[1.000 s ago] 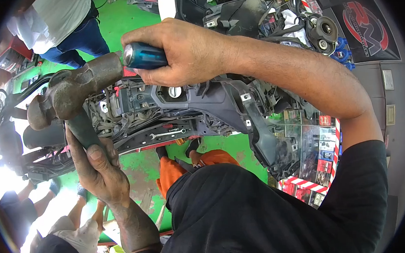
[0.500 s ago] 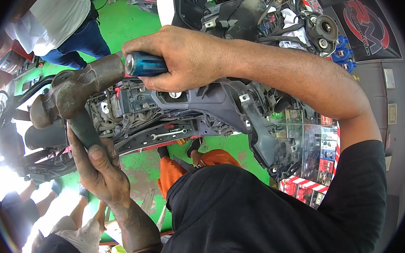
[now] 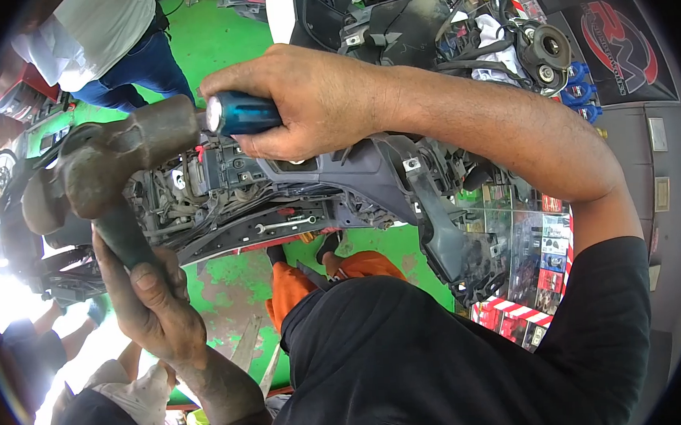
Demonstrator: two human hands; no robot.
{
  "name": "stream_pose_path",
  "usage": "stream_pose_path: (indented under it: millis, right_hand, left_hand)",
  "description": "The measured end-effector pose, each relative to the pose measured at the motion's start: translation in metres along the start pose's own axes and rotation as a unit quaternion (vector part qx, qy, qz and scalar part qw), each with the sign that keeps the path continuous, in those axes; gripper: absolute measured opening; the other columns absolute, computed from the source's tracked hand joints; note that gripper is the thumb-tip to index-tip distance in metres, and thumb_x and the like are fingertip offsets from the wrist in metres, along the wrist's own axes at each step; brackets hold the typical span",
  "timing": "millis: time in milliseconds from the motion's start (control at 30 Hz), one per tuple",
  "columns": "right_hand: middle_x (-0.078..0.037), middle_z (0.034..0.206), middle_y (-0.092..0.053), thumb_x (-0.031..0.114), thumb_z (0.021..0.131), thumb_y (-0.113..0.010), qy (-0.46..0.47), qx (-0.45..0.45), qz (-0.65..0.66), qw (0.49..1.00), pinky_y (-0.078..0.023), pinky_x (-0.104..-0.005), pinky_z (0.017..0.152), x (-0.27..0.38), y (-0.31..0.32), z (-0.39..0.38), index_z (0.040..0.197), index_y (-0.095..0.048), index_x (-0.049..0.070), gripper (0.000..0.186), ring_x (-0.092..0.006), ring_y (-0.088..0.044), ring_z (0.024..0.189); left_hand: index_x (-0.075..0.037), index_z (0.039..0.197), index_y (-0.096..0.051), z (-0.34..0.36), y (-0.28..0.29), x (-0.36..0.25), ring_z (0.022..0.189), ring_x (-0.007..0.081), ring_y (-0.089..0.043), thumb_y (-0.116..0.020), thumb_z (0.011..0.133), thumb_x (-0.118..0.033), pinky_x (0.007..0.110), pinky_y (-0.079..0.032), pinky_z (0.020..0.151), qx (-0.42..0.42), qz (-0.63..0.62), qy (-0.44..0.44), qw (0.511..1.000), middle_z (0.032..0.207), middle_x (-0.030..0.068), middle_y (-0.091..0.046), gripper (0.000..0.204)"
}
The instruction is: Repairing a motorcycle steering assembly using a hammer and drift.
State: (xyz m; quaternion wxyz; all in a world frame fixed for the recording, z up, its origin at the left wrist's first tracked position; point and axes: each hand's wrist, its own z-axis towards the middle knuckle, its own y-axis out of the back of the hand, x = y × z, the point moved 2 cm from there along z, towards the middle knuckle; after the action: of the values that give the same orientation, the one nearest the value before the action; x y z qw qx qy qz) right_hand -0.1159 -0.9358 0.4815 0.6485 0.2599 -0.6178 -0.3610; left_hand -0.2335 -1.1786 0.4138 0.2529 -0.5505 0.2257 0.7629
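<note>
My left hand (image 3: 158,312) wraps round the dark handle of a hammer (image 3: 142,139), thumb along its side. The worn metal head has a flat face toward the right and a rounder end at the left. My right hand (image 3: 305,100) is closed on a translucent blue screwdriver (image 3: 248,112) with a shiny metal end cap. Its shaft is hidden behind my fingers. The hammer face is right beside the cap; a small gap shows. Both hands are above a stripped motorcycle (image 3: 337,169) with bare wiring and grey frame covers.
A combination wrench (image 3: 286,225) lies on the motorcycle's dark side panel. Beyond are removed black body panels (image 3: 391,27) and loose parts. A glass display case (image 3: 516,240) stands at the right. A person in jeans (image 3: 137,69) stands at the far left; another person (image 3: 106,418) is at the lower left.
The hammer and my left hand have shifted left and slightly nearer, leaving a small gap beside the screwdriver's cap. My right hand has hardly moved and still grips the screwdriver.
</note>
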Motion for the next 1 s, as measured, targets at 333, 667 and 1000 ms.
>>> stream_pose_path:
  millis: [333,667,1000]
  right_hand:
    - [-0.018,0.098,-0.073,0.017,0.086,-0.074,-0.022,0.020,-0.018,0.999,-0.060,-0.0400,0.081,-0.001,0.002,-0.001,0.130,-0.059,0.001,0.049,-0.0311,-0.074,0.088]
    - [-0.016,0.090,-0.074,0.018,0.085,-0.075,0.013,-0.015,-0.024,1.000,-0.060,-0.0394,0.076,-0.006,-0.004,0.000,0.121,-0.063,0.005,0.040,-0.0292,-0.075,0.084]
    - [-0.016,0.090,-0.074,0.016,0.084,-0.073,-0.004,-0.011,-0.018,1.000,-0.058,-0.0414,0.075,-0.004,-0.004,-0.002,0.120,-0.063,0.005,0.039,-0.0320,-0.074,0.083]
  left_hand:
    - [0.003,0.155,-0.034,0.002,-0.002,0.001,0.056,0.0052,-0.041,-0.050,0.109,-0.034,0.020,-0.029,0.046,-0.016,0.005,-0.001,1.000,0.071,0.0015,-0.050,0.061]
    - [0.004,0.155,-0.035,0.001,-0.004,0.003,0.056,0.0049,-0.042,-0.050,0.109,-0.034,0.020,-0.028,0.045,0.001,-0.019,0.001,1.000,0.072,0.0011,-0.051,0.061]
    - [0.003,0.136,-0.054,0.012,0.029,-0.014,0.054,0.0046,-0.044,-0.046,0.110,-0.035,0.021,-0.030,0.040,-0.191,-0.029,0.037,0.981,0.076,0.0016,-0.054,0.047]
